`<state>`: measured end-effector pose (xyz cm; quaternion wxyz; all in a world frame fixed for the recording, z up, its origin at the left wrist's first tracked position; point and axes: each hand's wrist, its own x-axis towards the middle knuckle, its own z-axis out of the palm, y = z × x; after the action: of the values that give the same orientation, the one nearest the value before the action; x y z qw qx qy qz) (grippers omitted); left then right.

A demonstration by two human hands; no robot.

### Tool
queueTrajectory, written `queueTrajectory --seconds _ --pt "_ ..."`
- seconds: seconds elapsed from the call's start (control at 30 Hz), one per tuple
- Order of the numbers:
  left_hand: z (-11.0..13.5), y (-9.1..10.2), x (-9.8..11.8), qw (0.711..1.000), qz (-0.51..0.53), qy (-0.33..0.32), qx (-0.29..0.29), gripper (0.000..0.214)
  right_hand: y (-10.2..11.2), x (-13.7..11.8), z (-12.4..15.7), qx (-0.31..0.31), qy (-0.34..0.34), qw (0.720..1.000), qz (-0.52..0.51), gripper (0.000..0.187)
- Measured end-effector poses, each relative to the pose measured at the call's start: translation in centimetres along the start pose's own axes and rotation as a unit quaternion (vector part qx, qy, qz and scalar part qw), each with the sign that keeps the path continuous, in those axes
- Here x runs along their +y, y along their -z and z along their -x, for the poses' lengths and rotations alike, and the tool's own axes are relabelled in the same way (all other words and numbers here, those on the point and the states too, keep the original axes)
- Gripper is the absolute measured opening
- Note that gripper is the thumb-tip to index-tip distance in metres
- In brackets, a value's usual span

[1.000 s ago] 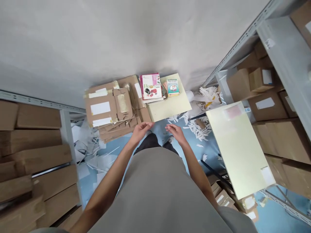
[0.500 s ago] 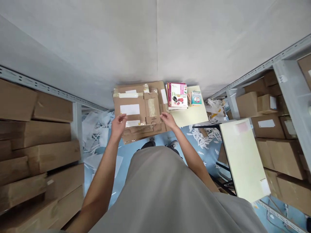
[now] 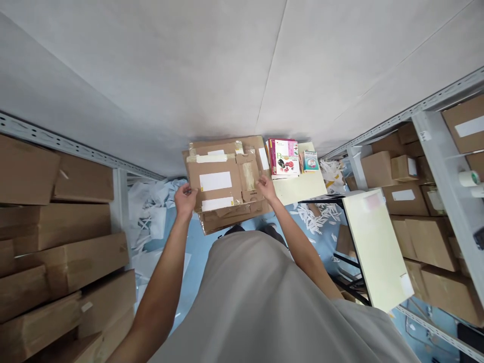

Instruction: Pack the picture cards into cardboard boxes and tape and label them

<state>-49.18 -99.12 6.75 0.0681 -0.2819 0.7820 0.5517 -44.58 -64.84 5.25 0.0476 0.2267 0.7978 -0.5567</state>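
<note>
A flattened cardboard box with white labels and clear tape lies on top of more flat cardboard. My left hand is closed on its left edge, thumb toward the top face. At the right, the fingers of my right hand pinch the edge beside a narrow taped flap. Just beyond that hand, a stack of books with a "Beautiful" cover sits on a pale yellow tabletop, and a small teal book lies to their right.
Metal shelves full of cardboard boxes rise at the left, with more boxes at the right. Shredded paper and white sheets litter the blue floor. A second pale table stands at my right; a wall is ahead.
My left hand has shifted from over the cardboard's near-left corner outward to its left edge. My right hand stays at the right edge. The view has turned slightly.
</note>
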Motion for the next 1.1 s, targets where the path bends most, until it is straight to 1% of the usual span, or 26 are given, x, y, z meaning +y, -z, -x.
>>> queueTrajectory --seconds 0.07,0.13,0.2,0.3,0.4,0.5,0.57,0.63,0.77,0.9,0.97,1.1 --pt "0.4 0.6 0.7 1.0 0.013 -0.016 -0.003 0.036 0.4 -0.1 0.4 0.021 -0.049 0.997 -0.053 0.066" --pt "0.7 1.1 1.7 0.998 0.031 -0.042 -0.03 0.041 1.1 -0.1 1.1 0.023 -0.087 0.99 -0.111 0.069" --pt "0.9 1.6 2.7 0.995 0.049 -0.063 -0.061 0.053 2.2 0.0 2.3 0.015 -0.094 0.984 -0.153 0.071" --pt "1.3 1.7 4.3 0.992 0.063 -0.075 -0.083 0.065 4.0 0.2 4.5 0.026 -0.106 0.974 -0.198 0.071" --pt "2.0 1.0 6.0 0.988 0.071 -0.089 -0.106 0.067 6.3 0.4 7.1 0.041 -0.108 0.964 -0.24 0.068" --pt "3.6 -1.1 7.8 0.978 0.068 -0.117 -0.16 0.069 9.4 0.6 10.2 0.045 -0.086 0.954 -0.284 0.059" --pt "5.4 -3.2 9.0 0.969 0.061 -0.131 -0.2 0.07 12.0 1.1 12.4 0.065 -0.071 0.947 -0.308 0.054" --pt "7.7 -5.8 10.2 0.96 0.051 -0.139 -0.239 0.071 15.0 1.9 14.7 0.1 -0.06 0.94 -0.321 0.052" --pt "13.6 -12.2 12.0 0.931 0.022 -0.156 -0.33 0.07 21.6 5.0 18.9 0.172 -0.037 0.93 -0.323 0.05" --pt "20.3 -19.4 13.3 0.893 -0.023 -0.184 -0.411 0.072 28.5 9.3 23.3 0.235 -0.023 0.918 -0.32 0.049" --pt "23.5 -23.2 13.7 0.875 -0.049 -0.195 -0.44 0.073 31.9 11.6 25.9 0.25 -0.024 0.914 -0.319 0.052" --pt "30.3 -31.4 14.1 0.831 -0.082 -0.206 -0.51 0.076 38.4 16.0 31.6 0.275 -0.028 0.902 -0.333 0.053"
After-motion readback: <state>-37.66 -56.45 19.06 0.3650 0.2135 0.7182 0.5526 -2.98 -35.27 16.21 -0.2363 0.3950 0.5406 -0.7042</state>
